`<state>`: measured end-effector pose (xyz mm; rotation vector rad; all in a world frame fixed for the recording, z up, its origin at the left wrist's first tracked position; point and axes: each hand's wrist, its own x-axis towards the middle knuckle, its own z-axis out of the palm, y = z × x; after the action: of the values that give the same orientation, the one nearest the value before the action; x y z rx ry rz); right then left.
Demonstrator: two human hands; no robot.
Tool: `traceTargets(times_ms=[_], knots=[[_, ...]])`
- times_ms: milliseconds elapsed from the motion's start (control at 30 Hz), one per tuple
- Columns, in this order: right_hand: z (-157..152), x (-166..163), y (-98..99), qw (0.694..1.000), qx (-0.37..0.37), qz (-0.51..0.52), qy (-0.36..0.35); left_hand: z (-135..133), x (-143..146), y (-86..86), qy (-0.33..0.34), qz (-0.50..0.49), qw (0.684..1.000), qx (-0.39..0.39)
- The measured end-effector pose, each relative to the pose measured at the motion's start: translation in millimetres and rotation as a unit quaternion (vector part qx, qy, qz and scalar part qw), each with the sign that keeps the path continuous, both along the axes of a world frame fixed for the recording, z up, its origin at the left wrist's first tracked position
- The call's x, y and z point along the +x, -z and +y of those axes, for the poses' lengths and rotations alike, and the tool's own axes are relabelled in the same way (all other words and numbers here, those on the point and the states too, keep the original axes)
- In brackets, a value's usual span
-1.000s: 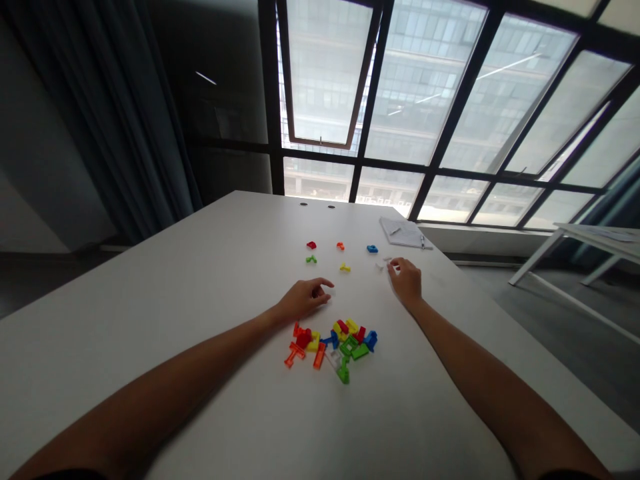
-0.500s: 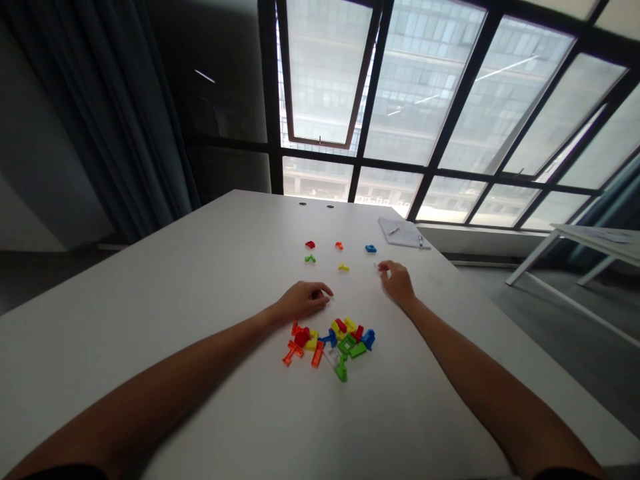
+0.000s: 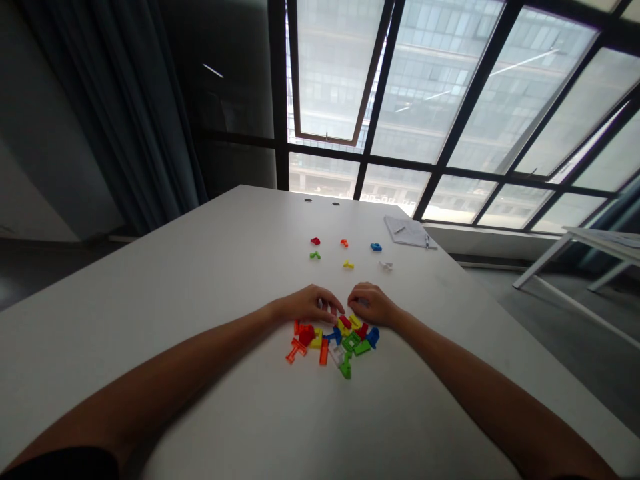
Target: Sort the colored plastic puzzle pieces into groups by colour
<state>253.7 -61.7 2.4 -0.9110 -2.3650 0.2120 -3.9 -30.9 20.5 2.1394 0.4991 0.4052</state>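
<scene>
Colourful plastic building pieces lie in a loose pile on the white table. My left hand (image 3: 314, 304) is at the pile's far left edge, fingers bent and apart, fingertips close to a red piece (image 3: 345, 322) and a yellow one (image 3: 355, 321). Opposite it, my right hand (image 3: 373, 305) hovers just beyond the pile, its fingers loosely curled with nothing visible in them. Within the pile are a green square piece (image 3: 351, 343), a blue piece (image 3: 373, 336), a white piece (image 3: 337, 353) and an orange bar (image 3: 324, 352). Whether either hand touches a piece is unclear.
Farther out, two rows of single pieces stand apart: red (image 3: 315, 241), orange (image 3: 344, 243), blue (image 3: 376, 247), then green (image 3: 315, 255), yellow (image 3: 349, 265) and white (image 3: 385, 266). Paper with pens (image 3: 410, 232) lies by the table's right edge. Large windows stand behind.
My right hand has moved away from the white piece, now uncovered in the nearer row, back to the pile. My left hand has shifted slightly towards the pile. The view has turned a little.
</scene>
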Motion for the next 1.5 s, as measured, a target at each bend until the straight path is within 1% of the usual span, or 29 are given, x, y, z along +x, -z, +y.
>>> traceTargets(times_ms=[67, 233, 300, 400, 467, 533, 600, 733, 833, 933, 1033, 1100, 1200, 1300, 1400, 1500], knots=[[1, 0, 1.2, 1.000, 0.007, -0.006, -0.002, 1, 0, 1.5, 0.007, 0.020, 1.000, -0.022], [0, 1, 2.0, 0.999, 0.024, -0.028, -0.013, 0, -1, 0.7, -0.011, 0.027, 0.998, -0.057], [-1, 1, 1.5, 0.999, 0.023, -0.027, -0.002, 1, -1, -1.1, -0.029, 0.005, 0.997, -0.077], [-2, -1, 1.1, 1.000, 0.005, -0.015, 0.011, 4, -1, -1.8, -0.074, -0.065, 0.988, -0.118], [-3, -4, 1.7, 1.000, -0.008, -0.003, 0.009, 7, -1, -0.9, -0.098, -0.105, 0.979, -0.144], [-3, -9, 3.4, 1.000, -0.010, 0.014, 0.008, 10, -1, 0.0, -0.117, -0.122, 0.973, -0.155], [-3, -14, 6.0, 0.999, 0.005, 0.036, 0.011, 10, -1, 0.4, -0.129, -0.128, 0.970, -0.160], [-2, -22, 11.6, 0.994, 0.062, 0.085, 0.007, 10, 1, 1.7, -0.137, -0.132, 0.968, -0.166], [-2, -24, 12.4, 0.991, 0.089, 0.102, 0.003, 10, 3, 4.2, -0.142, -0.129, 0.968, -0.159], [-3, -24, 9.1, 0.988, 0.087, 0.122, 0.026, 11, 3, 7.5, -0.152, -0.138, 0.968, -0.141], [-5, -24, 5.5, 0.988, 0.059, 0.139, 0.035, 14, 2, 11.4, -0.156, -0.142, 0.971, -0.112], [-5, -23, 5.0, 0.989, 0.031, 0.142, 0.034, 16, 2, 14.6, -0.164, -0.124, 0.976, -0.074], [-3, -22, 7.5, 0.987, -0.009, 0.155, 0.041, 17, 3, 18.5, -0.189, -0.093, 0.977, -0.012], [-2, -21, 10.9, 0.984, -0.029, 0.170, 0.052, 14, 4, 19.1, -0.215, -0.082, 0.973, 0.024], [-2, -21, 12.5, 0.985, -0.023, 0.157, 0.061, 12, 4, 17.6, -0.235, -0.083, 0.968, 0.039], [-1, -22, 12.0, 0.987, 0.006, 0.143, 0.067, 12, 4, 17.5, -0.238, -0.082, 0.967, 0.041]])
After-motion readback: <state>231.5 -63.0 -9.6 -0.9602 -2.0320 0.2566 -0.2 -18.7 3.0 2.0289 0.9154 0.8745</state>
